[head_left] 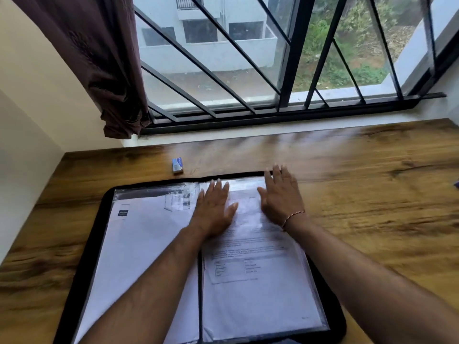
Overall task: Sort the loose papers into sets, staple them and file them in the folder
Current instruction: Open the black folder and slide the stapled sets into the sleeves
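Under my flat left hand (213,209) and right hand (280,202), fingers straight and close, papers (255,289) lie in right half of folder (82,256), long axis running away from me.

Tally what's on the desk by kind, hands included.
Folder: 1
Filled sleeves showing: 2, left one, right one
Blue box: 1
Hands: 2, left hand and right hand, both flat on the right sleeve
Purple item, cut off at the frame's edge: 1
Total: 7
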